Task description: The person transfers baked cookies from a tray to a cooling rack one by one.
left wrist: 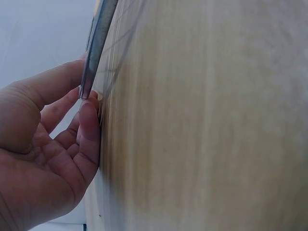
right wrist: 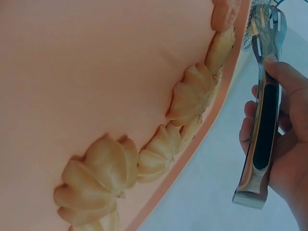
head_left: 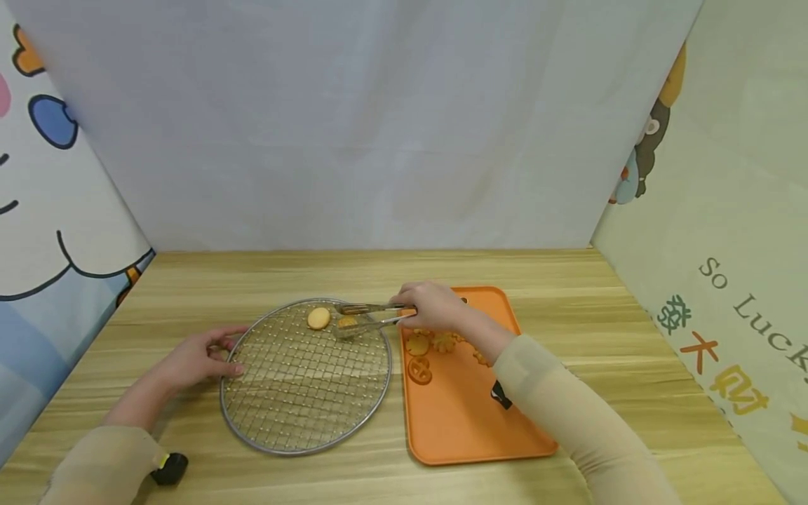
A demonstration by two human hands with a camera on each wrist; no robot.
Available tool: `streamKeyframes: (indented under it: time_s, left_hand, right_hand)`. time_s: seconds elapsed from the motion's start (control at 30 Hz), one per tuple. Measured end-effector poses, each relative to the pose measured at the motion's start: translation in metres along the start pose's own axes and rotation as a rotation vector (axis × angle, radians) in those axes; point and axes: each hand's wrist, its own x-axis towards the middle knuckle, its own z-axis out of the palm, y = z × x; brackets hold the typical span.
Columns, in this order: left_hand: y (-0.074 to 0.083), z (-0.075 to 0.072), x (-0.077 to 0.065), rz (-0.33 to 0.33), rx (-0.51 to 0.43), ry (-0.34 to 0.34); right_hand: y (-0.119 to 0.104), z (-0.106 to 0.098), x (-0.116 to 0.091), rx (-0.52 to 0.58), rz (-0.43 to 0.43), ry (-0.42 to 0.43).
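My left hand [head_left: 200, 359] grips the near-left rim of a round wire grill rack [head_left: 304, 453]. In the left wrist view the rack's metal rim [left wrist: 98, 41] sits between thumb and fingers, just above the wood. With my right hand [head_left: 435, 307] I hold metal tongs [right wrist: 266, 127] by their dark-inlaid handle. Their slotted tips reach left over the rack's far right part, around a small golden cookie [head_left: 346, 322]. A plain round cookie [head_left: 318, 318] lies on the mesh just left of the tips.
An orange tray [head_left: 470, 428] lies right of the rack, under my right forearm. Along its left and far parts are a pretzel-shaped cookie [head_left: 419, 371], a round cookie [head_left: 417, 344] and several flower-shaped cookies [right wrist: 98, 175]. A pale cloth wall [head_left: 379, 140] stands behind the wooden table [head_left: 252, 270].
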Motion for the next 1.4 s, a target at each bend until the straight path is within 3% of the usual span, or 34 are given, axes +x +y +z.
streamKeyframes:
  time_s: [0.43,0.67,0.93,1.4]
  left_hand:
    - [0.0,0.0,-0.002,-0.009,-0.004,0.006]
    - [0.0,0.001,-0.003,0.005,-0.017,0.008]
    - [0.001,0.001,-0.003,0.011,-0.008,0.012]
    - [0.001,0.001,-0.002,0.007,-0.011,0.01]
  right_hand:
    - [0.004,-0.004,-0.011,0.028,0.009,0.0]
    - [0.007,-0.014,-0.023,0.085,-0.005,0.048]
    - [0.009,-0.023,-0.034,0.071,-0.024,0.081]
    - [0.011,-0.043,-0.055,0.134,0.029,0.163]
